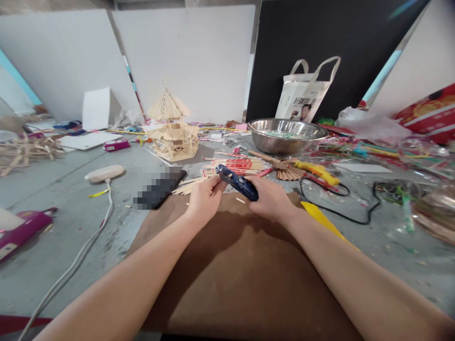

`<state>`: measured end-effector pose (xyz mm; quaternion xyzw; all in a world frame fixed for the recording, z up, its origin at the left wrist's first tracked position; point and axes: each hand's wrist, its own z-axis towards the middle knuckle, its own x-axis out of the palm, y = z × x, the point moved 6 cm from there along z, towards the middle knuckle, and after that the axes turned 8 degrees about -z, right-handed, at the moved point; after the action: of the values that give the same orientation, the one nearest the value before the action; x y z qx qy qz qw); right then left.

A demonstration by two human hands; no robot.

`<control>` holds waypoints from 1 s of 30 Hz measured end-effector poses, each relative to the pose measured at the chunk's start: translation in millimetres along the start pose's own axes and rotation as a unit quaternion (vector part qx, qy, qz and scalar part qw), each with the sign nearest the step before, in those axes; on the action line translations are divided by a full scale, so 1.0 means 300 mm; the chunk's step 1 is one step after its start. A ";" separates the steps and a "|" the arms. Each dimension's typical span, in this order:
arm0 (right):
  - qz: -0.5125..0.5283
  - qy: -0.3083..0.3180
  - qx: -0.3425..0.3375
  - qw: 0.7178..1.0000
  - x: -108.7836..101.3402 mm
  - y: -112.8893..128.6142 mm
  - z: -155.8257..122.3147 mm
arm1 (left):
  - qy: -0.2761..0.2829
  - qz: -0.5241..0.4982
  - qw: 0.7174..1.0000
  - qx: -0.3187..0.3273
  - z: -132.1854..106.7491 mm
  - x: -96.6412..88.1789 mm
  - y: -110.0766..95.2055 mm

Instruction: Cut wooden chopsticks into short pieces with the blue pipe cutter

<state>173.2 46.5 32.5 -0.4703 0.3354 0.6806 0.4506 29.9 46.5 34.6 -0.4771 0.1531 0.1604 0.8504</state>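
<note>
My right hand [268, 196] is wrapped round a dark blue hand tool [241, 184] with pale marks; its exact kind does not show. My left hand [206, 196] pinches right by the tool's far end, where a small pale bit of wood [230, 175] shows. What lies between the left fingertips is hidden. Both hands are above the far edge of a brown sheet [245, 270]. Just beyond them lie many thin wooden sticks with red tips [241, 165]. Short cut pieces of stick [240, 201] lie on the brown sheet.
A stick-built pavilion model [172, 139] stands at the back left, with a black phone [161, 187] nearer. A steel bowl [284, 142], a folded paper fan [286, 170] and a yellow glue gun [318, 173] with a black cord are rightward. A white corded device [104, 173] lies left.
</note>
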 end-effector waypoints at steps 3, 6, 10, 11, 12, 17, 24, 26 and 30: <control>-0.002 0.014 0.008 1.000 0.012 0.003 0.000 | -0.006 0.012 1.000 -0.002 0.001 -0.003 0.003; 0.005 0.014 0.031 0.999 0.021 0.006 -0.002 | -0.009 0.019 1.000 0.001 0.000 -0.003 0.006; 0.016 0.001 0.053 0.998 0.026 0.008 -0.005 | -0.007 0.026 1.000 0.003 0.000 -0.003 0.005; 0.016 0.000 0.057 0.998 0.027 0.007 -0.006 | -0.006 0.029 1.000 0.002 0.000 -0.003 0.004; 0.017 -0.001 0.060 0.998 0.028 0.006 -0.006 | -0.005 0.031 1.000 0.001 -0.001 -0.003 0.002; 0.019 -0.004 0.063 0.998 0.028 0.002 0.000 | -0.003 0.027 1.000 0.004 -0.004 0.000 -0.011; -0.009 0.002 0.075 0.997 0.026 -0.003 0.004 | -0.004 0.028 1.000 0.008 -0.003 0.002 -0.007; -0.018 0.007 0.076 0.997 0.027 -0.003 0.004 | -0.001 0.029 1.000 0.008 -0.004 0.004 -0.006; -0.038 0.015 0.088 0.995 0.027 -0.010 0.008 | 0.004 0.032 0.999 0.006 -0.008 0.014 -0.004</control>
<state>174.0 52.2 25.6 -0.4512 0.3826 0.6241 0.5104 33.8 44.4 32.6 -0.4672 0.1725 0.1842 0.8474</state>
